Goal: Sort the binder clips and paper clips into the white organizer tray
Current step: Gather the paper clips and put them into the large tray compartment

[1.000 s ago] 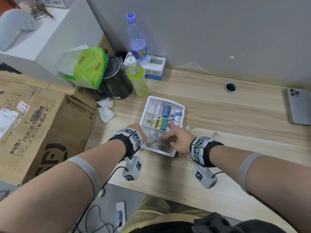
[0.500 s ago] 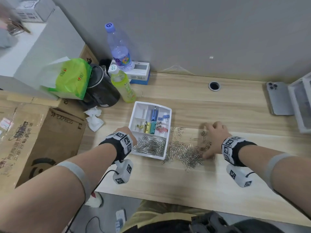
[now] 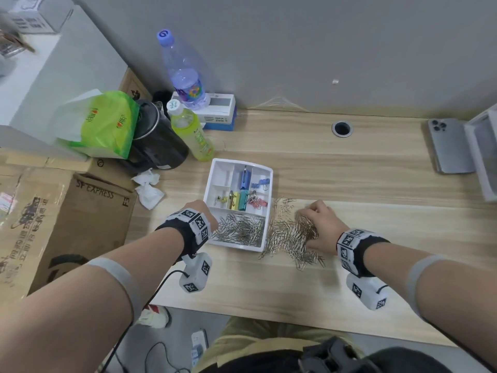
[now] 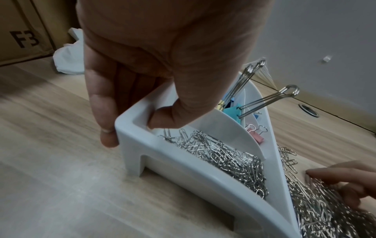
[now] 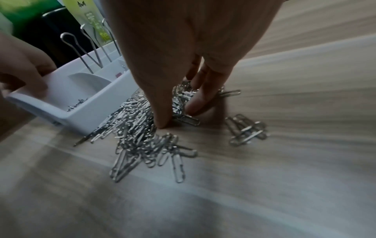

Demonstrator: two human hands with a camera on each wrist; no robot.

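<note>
The tray (image 3: 265, 172) sits on the counter (image 3: 349, 179), binder clips (image 3: 243, 200) in its far compartments and paper clips (image 3: 239, 228) in its near one. The left hand (image 4: 154, 53) grips the tray's near-left corner, thumb inside the wall. Just right of the tray, the right hand (image 3: 321, 224) curls its fingers (image 5: 200, 99) around a bunch from the loose pile (image 3: 289, 235).

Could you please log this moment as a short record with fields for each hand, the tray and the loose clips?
left hand: grips the near left corner of the white organizer tray
right hand: fingers curled around a bunch of paper clips on the desk
tray front compartment: holds paper clips
tray rear compartments: hold coloured binder clips
loose clips: piled on the desk right of the tray
</note>
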